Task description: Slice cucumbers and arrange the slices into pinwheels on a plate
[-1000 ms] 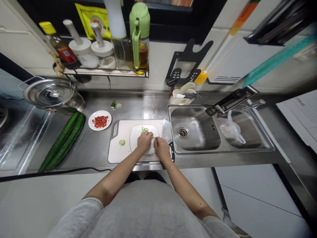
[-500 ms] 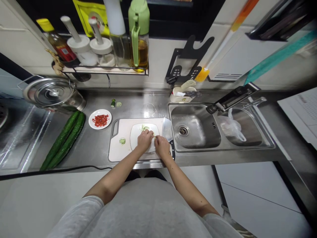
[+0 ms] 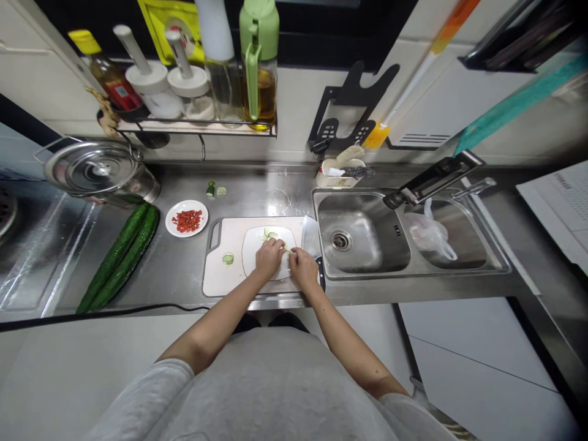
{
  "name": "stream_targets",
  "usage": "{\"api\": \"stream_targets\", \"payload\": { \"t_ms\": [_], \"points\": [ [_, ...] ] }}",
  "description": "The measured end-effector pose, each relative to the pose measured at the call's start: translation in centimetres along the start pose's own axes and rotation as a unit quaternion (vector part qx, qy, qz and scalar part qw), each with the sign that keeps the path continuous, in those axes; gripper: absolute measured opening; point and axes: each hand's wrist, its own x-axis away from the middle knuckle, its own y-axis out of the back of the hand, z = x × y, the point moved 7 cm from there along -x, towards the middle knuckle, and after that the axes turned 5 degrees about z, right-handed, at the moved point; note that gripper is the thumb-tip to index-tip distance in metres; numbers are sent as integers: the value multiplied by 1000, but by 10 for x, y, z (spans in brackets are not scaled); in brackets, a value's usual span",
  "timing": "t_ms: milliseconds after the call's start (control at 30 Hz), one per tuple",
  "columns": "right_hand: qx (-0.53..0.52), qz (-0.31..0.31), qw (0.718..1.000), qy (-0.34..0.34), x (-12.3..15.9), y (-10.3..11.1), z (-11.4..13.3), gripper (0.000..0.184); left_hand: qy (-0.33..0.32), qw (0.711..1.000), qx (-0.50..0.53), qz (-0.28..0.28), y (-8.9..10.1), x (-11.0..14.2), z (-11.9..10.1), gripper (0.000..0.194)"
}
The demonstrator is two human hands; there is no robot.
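Above a white squarish plate [image 3: 249, 248], my left hand [image 3: 270, 257] has its fingers closed on a thin, pale green cucumber slice [image 3: 287, 249]. Close to its right, my right hand [image 3: 302, 269] pinches at the same spot; its fingertips are small and partly hidden, so I cannot make out what it grips. A few curved cucumber slices [image 3: 270, 234] lie at the plate's far side. The plate rests on a pale cutting board [image 3: 218, 282]. Left of the plate, more cucumber slices [image 3: 228, 258] lie on the board. A knife [image 3: 311, 237] lies along its right end, black handle toward me.
Left of the board stand a small plate [image 3: 170, 224] of chopped red pieces, two whole cucumbers [image 3: 122, 257] and a lidded steel pot [image 3: 98, 168]. Cucumber ends [image 3: 210, 189] lie behind. A double sink [image 3: 362, 242] is at right; a bottle rack [image 3: 197, 127] hangs above.
My fingertips have drawn slightly apart, the right hand shifting a little to the right. The view has tilted very slightly; the other things stay in place.
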Motion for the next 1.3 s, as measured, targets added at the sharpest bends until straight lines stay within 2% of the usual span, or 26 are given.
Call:
{"api": "stream_targets", "payload": {
  "t_ms": [100, 233, 367, 600, 1000, 1300],
  "points": [
    [-20, -21, 999, -14, -1, 8, -5, 32, 5, 1000, 6, -6, 0, 2, 1, 18],
    [-13, -20, 1000, -17, -2, 12, -5, 30, 13, 1000, -2, -3, -4, 1, 1, 16],
    [5, -5, 1000, -3, -7, 8, 2, 28, 4, 1000, -6, 4, -6, 0, -1, 18],
    [33, 24, 999, -26, -20, 0, 4, 27, 3, 1000, -12, 10, -7, -1, 0, 22],
    [35, 21, 999, -15, -21, -1, 4, 26, -12, 1000, -17, 5, -2, -1, -1, 21],
    [42, 31, 999, -11, -29, 2, 2, 28, -63, 996, -67, -16, -8, 0, -1, 38]
  ]
}}
